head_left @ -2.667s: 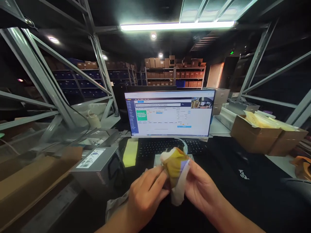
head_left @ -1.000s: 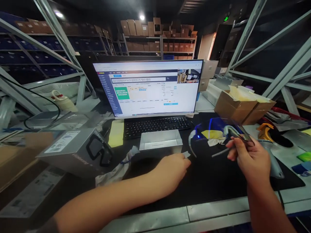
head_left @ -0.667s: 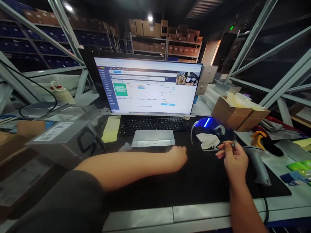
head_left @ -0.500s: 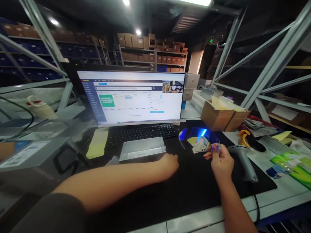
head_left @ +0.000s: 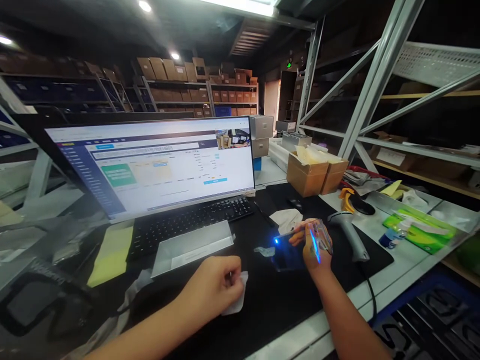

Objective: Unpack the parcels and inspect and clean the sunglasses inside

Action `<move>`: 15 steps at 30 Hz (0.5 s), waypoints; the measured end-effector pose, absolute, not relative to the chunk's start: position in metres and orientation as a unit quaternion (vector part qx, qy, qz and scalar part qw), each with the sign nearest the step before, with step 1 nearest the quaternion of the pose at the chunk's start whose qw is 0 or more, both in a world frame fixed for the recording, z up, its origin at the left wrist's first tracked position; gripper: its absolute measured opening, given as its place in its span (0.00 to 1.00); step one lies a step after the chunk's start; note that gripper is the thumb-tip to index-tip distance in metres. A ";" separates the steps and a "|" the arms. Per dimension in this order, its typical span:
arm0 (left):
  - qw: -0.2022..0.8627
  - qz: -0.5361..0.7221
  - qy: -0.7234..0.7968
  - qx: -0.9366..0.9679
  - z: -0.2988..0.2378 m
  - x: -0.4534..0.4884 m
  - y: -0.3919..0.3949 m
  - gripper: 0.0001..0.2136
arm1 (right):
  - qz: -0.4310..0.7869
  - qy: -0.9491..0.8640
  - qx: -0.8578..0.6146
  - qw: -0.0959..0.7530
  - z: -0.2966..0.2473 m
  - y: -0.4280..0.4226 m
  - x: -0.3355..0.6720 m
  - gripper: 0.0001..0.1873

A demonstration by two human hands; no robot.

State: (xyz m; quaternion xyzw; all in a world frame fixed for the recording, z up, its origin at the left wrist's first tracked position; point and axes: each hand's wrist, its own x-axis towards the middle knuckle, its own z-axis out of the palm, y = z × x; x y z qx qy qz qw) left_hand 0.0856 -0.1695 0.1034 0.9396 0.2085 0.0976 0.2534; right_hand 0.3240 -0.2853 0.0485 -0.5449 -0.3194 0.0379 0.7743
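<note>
My left hand is closed in front of the open grey box. A thin white cloth sticks out below its fingers. At right, my right hand grips what looks like a pair of clear glasses, with bright blue glints and a dark bluish see-through part over the mat. My fingers partly hide its shape. Just behind that hand lies a crumpled white cloth. A small clear scrap rests on the black mat between my hands.
A monitor and keyboard stand behind the box, with yellow paper at left. To the right are a barcode scanner, a tape roll, a small bottle and a green packet. Cardboard boxes sit farther back.
The view has swung right. My left hand has come nearer, and a white cloth now shows in it. My right hand has turned, tilting the clear glasses, and the bluish part now hangs lower.
</note>
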 end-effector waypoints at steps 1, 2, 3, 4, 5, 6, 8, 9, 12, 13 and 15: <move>0.278 0.134 0.223 0.925 0.105 0.079 -0.171 0.08 | 0.045 -0.318 -0.539 0.779 0.048 -0.284 0.323 0.14; 0.282 0.172 0.224 0.917 0.107 0.073 -0.173 0.08 | 0.050 -0.318 -0.533 0.783 0.048 -0.283 0.322 0.14; 0.267 0.213 0.218 0.914 0.109 0.068 -0.174 0.09 | 0.054 -0.317 -0.529 0.785 0.048 -0.282 0.321 0.15; 0.239 0.255 0.207 0.914 0.110 0.064 -0.176 0.09 | 0.058 -0.316 -0.526 0.787 0.047 -0.281 0.320 0.15; 0.200 0.294 0.196 0.914 0.112 0.060 -0.177 0.10 | 0.061 -0.317 -0.524 0.788 0.046 -0.279 0.319 0.16; 0.159 0.330 0.184 0.912 0.113 0.058 -0.178 0.10 | 0.063 -0.317 -0.522 0.789 0.045 -0.278 0.318 0.17; 0.093 0.386 0.159 0.904 0.113 0.055 -0.178 0.10 | 0.069 -0.320 -0.520 0.789 0.044 -0.276 0.316 0.17; 0.076 0.401 0.152 0.900 0.112 0.054 -0.177 0.10 | 0.074 -0.323 -0.520 0.788 0.044 -0.276 0.314 0.18; 0.097 0.383 0.175 0.902 0.109 0.051 -0.174 0.09 | 0.088 -0.335 -0.519 0.782 0.047 -0.275 0.307 0.18; 0.122 0.366 0.196 0.901 0.108 0.050 -0.173 0.09 | 0.091 -0.338 -0.519 0.780 0.048 -0.275 0.304 0.18; 0.181 0.346 0.241 0.888 0.106 0.049 -0.171 0.08 | 0.092 -0.342 -0.521 0.777 0.049 -0.272 0.299 0.18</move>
